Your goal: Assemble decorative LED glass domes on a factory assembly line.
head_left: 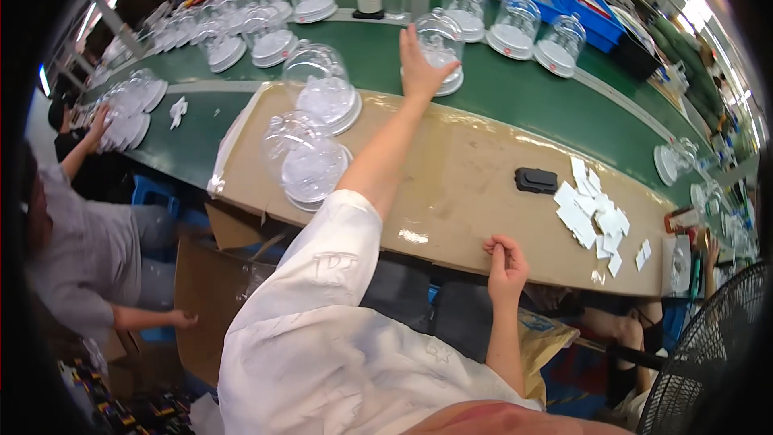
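My left hand is stretched far forward over the green work surface. Its thumb and fingers are spread around the near side of a clear dome cover on a round white base. My right hand hovers at the near edge of the cardboard-covered table, fingers curled in, with nothing visible in it. Two more dome covers on white bases, one farther and one nearer, stand on the cardboard left of my left forearm.
White cards lie scattered at the right, beside a black case. Rows of domes line the green surface. Blue bins sit at the back right. A co-worker sits at left; a black fan stands at right.
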The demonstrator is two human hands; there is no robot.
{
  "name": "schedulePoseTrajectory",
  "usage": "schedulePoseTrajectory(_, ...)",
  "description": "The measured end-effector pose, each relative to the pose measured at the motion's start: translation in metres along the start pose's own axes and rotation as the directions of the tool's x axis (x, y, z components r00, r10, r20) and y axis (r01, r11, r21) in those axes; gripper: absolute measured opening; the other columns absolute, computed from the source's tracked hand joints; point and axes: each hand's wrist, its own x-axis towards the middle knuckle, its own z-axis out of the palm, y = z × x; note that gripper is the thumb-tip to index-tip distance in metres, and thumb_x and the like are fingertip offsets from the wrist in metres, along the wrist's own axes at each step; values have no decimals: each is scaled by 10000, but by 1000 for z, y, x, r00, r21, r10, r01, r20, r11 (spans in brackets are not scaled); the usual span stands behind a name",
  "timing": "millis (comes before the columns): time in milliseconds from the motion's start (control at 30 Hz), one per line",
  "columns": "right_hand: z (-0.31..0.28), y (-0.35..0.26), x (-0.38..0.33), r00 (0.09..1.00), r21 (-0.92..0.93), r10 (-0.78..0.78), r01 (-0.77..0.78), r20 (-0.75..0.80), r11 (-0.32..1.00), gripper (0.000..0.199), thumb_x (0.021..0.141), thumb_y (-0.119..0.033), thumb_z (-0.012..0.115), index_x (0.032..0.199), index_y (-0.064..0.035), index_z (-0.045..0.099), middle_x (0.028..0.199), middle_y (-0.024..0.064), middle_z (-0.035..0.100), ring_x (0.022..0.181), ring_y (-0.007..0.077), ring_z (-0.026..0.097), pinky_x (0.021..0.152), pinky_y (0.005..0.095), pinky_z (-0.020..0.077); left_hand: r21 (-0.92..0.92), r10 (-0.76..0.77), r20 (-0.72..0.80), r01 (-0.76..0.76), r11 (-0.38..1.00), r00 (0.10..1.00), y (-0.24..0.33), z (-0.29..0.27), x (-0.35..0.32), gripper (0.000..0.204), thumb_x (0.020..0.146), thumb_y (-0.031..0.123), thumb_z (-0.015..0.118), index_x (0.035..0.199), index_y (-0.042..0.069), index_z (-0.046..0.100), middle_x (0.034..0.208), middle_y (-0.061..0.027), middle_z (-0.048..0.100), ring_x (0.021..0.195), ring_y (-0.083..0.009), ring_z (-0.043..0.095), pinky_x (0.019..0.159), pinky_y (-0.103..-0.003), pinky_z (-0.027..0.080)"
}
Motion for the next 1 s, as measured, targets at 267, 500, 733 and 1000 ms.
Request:
schedulePoseTrajectory(267,3,-1,0,999,3,-14,14,31,1000,150,964,4,491,1064,55,591,951,84,638,886,137,614,826,261,499,-4,-140,-21,140,990,990,-9,-5,-33,1127,689,206,797,1492,-13,37,1537,-280,98,1432,-395,150,1162,-409,203)
schedulePoseTrajectory(500,0,-2,-1,999,-34,-25,26,38,999,160,964,11,480,1075,52,586,965,84,636,890,141,613,827,266,501,-67,-87,81,93,993,993,13,-20,-73,868,774,67,641,1480,-16,143,1545,-248,112,1418,-405,181,1142,-413,243)
schedulePoseTrajectory(733,5,-3,-2,999,-45,-33,34,28,998,157,969,-8,486,1076,37,592,953,78,633,868,139,605,814,266,495,-113,-134,136,150,982,982,15,-27,-72,840,784,76,635,1463,-43,156,1548,-258,55,1437,-403,121,1150,-420,213)
schedulePoseTrajectory(1000,6,0,-2,999,-44,-52,53,16,998,156,967,-4,488,1075,36,593,959,74,627,873,138,597,817,262,487,-156,-100,81,112,981,992,11,-24,-74,805,788,42,613,1458,-32,174,1544,-258,73,1429,-416,136,1144,-430,219)
